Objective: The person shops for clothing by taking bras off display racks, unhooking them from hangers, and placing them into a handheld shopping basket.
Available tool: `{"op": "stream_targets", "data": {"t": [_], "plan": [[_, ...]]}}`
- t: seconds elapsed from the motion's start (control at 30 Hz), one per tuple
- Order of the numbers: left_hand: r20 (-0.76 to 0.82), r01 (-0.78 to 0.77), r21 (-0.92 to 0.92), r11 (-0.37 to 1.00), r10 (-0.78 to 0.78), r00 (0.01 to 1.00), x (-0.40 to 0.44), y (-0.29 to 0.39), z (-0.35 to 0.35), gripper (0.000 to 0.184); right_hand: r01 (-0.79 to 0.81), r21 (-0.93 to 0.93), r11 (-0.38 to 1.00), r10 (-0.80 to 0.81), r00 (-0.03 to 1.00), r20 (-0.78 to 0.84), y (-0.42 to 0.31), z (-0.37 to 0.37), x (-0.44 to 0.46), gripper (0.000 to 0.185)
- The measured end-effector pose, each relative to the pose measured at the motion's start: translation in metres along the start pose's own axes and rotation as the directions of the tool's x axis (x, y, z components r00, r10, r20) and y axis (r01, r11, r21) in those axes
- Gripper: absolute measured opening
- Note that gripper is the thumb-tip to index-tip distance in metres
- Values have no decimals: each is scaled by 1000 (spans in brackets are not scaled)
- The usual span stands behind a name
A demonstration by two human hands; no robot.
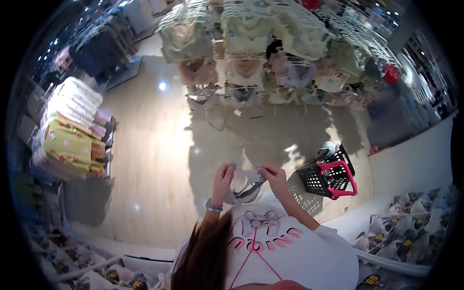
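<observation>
In front of my chest I hold a grey bra up by its two ends, and its middle sags between my hands. My left hand pinches one end, with a bracelet or watch on that wrist. The other end is between the closed fingers of my right hand. A pale patch, maybe a tag, shows near my right fingertips. To the right on the floor stands a black shopping basket with a pink handle; something pale and grey sticks up at its far side.
Ahead, racks carry rows of hanging bras. Folded or hung clothes fill a stand on the left, with dark garments behind. Bins of packed goods stand at the near right and near left. Wooden floor lies between.
</observation>
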State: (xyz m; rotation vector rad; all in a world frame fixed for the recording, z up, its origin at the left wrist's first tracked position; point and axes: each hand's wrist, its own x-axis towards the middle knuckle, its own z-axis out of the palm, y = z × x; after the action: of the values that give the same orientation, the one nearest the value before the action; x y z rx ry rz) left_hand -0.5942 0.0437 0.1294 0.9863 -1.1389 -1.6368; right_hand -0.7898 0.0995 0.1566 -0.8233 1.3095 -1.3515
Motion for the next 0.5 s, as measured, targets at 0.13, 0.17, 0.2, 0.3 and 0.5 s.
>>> {"op": "stream_targets", "data": {"t": [0.13,0.17,0.2,0.3,0.5], "plan": [[89,22,-18,1000,-20,996,11,-3,32,14,74,-182,981,-89,993,-77,-10,-10,-8,15],[119,24,-14,1000,-22,993,13,-5,40,14,101,-114,988,-113,988,-103,-13,-15,-10,17],[143,25,-8,1000,-24,989,15,-8,46,14,79,-102,992,-93,986,-141,-9,-26,-11,18],[304,48,46,998,-59,951,26,-27,67,13,38,-114,993,-72,947,-313,1,-65,-13,18],[526,92,178,980,-174,832,42,-62,128,16,34,-66,997,-67,798,-599,36,-168,-35,20]]}}
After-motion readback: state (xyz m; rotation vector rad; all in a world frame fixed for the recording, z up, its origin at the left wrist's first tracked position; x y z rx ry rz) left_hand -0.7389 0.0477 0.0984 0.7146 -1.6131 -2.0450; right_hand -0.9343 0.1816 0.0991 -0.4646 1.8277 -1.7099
